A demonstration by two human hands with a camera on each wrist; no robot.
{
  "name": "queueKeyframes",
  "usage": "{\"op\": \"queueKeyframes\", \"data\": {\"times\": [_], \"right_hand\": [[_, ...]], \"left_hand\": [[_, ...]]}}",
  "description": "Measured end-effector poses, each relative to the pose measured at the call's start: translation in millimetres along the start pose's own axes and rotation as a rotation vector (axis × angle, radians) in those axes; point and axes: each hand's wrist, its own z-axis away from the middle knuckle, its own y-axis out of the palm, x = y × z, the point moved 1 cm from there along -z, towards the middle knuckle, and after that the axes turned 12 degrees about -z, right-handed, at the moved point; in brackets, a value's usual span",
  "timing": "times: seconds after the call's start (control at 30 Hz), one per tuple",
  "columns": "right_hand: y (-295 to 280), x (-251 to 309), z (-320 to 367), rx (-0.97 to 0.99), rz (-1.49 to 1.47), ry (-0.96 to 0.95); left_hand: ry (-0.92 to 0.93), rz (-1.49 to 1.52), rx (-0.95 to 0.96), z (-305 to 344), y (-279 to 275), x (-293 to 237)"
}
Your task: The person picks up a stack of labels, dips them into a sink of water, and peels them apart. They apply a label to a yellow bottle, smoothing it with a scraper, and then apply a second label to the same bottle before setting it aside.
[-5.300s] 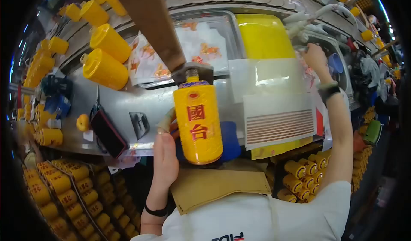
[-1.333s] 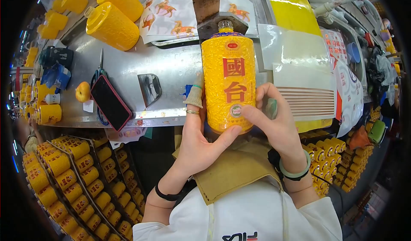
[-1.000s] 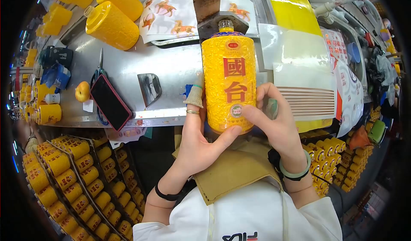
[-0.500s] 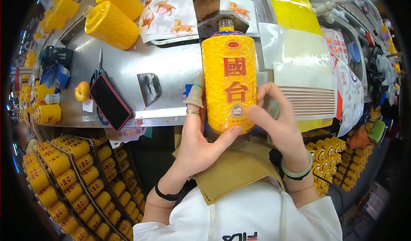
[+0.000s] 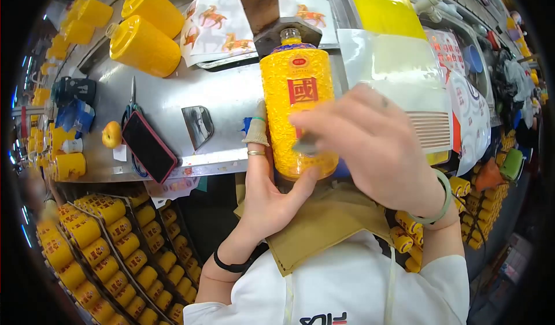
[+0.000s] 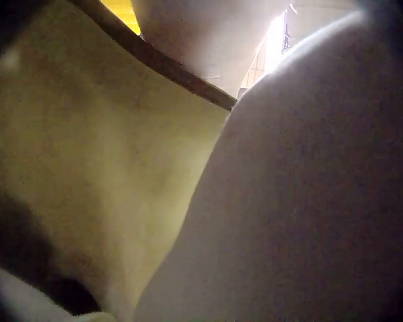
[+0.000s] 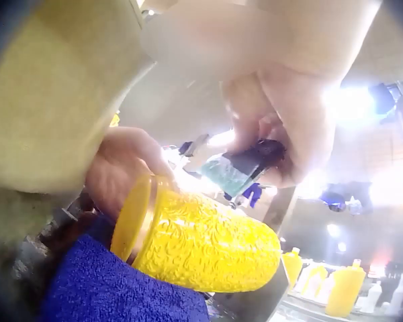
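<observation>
An embossed yellow bottle [image 5: 280,114] with red characters stands in the middle of the head view, its neck at a dark metal holder [image 5: 289,31]. My left hand [image 5: 263,209] grips its lower left side, thumb across the lower front. Blurred, my right hand [image 5: 378,149] is over the bottle's front and hides some of the lettering. Between its fingers it pinches a small dark and green piece [image 7: 245,166], clear in the right wrist view beside the bottle [image 7: 208,241]. Blue cloth [image 7: 114,285] lies under the bottle. The left wrist view shows mostly apron [image 6: 101,147].
On the metal table [image 5: 219,105] lie a phone [image 5: 149,146], scissors, a fruit [image 5: 111,134] and a dark curved plate [image 5: 198,127]. Printed sheets [image 5: 217,27] and a yellow sheet [image 5: 384,7] are behind. More yellow bottles [image 5: 144,46] stand at the left; racks of bottles sit below.
My right hand has come up from the bottle's lower right side and across its front. My left hand keeps its grip. The head view has shifted slightly, moving the bottle a little left in it.
</observation>
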Motion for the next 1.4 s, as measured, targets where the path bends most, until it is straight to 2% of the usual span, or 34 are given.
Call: {"op": "queueKeyframes", "data": {"times": [0.07, 0.13, 0.2, 0.23, 0.27, 0.33, 0.47, 0.53, 0.6, 0.63, 0.67, 0.77, 0.83, 0.87, 0.93, 1.0, 1.07, 1.1, 1.13, 1.2, 1.4], "right_hand": [[-8.2, -7.0, -0.7, -0.137, 0.15, -0.065], [-15.3, -7.6, 7.9, -0.187, 0.194, -0.068], [-14.9, -5.0, 22.6, -0.319, -0.08, 0.243], [-8.2, -10.3, 29.6, -0.417, -0.152, 0.25], [-2.4, -11.7, 36.4, -0.423, -0.153, 0.256], [7.0, -12.0, 50.7, -0.538, -0.335, 0.399], [21.2, -7.1, 69.5, -0.61, -0.422, 0.532], [26.8, -1.0, 78.7, -0.577, -0.502, 0.65], [38.5, 3.6, 82.6, -0.553, -0.564, 0.557], [43.7, 6.7, 84.6, -0.535, -0.604, 0.588], [43.9, 5.9, 86.8, -0.495, -0.471, 0.56], [44.2, 5.3, 92.3, -0.56, -0.533, 0.665], [36.8, 3.2, 94.8, -0.535, -0.341, 0.646], [35.6, 6.1, 93.5, -0.537, -0.339, 0.646], [37.4, 14.1, 87.5, -0.543, -0.515, 0.624], [45.1, 10.9, 87.9, -0.525, -0.514, 0.572], [46.9, 0.0, 94.4, -0.567, -0.407, 0.657], [38.2, -3.1, 93.6, -0.525, -0.275, 0.668], [36.1, -2.1, 92.0, -0.603, -0.396, 0.722], [35.9, -0.1, 92.8, -0.625, -0.402, 0.597], [33.4, 14.9, 89.6, -0.496, -0.376, 0.569]], "left_hand": [[0.008, 0.013, -0.013, 0.2, 1.1, 0.0], [-0.043, 0.035, -0.034, -0.3, 1.2, -1.2], [-0.064, 0.044, -0.032, -1.4, 2.7, -3.3], [-0.051, 0.028, -0.038, -2.0, 3.2, -3.7], [-0.038, 0.012, -0.044, -2.2, 3.9, -3.9], [-0.05, -0.008, -0.052, -2.5, 6.5, -4.3], [-0.051, -0.019, -0.082, -2.4, 9.4, -2.7], [-0.045, -0.033, -0.088, -1.9, 9.4, -0.6], [-0.041, -0.048, -0.096, -1.4, 9.1, -0.5], [-0.054, -0.046, -0.099, -1.4, 9.3, -1.6], [-0.067, -0.044, -0.102, -1.1, 9.4, -1.9], [-0.067, -0.045, -0.098, -1.8, 9.3, -1.2], [-0.071, -0.043, -0.098, -1.6, 10.0, -2.6], [-0.075, -0.04, -0.097, -1.8, 10.3, -3.2], [-0.099, 0.024, -0.101, -0.4, 9.5, -1.1], [-0.123, 0.082, -0.11, 2.6, 0.1, 4.7], [0.078, -0.124, 0.031, 5.7, -15.0, 14.9], [0.026, -0.155, 0.027, 6.5, -15.1, 20.0], [0.025, -0.157, 0.023, 5.9, -15.3, 22.3], [0.018, -0.282, -0.093, 1.5, -15.3, 25.1], [0.142, -0.509, -0.25, 5.1, -3.2, 10.4]]}}
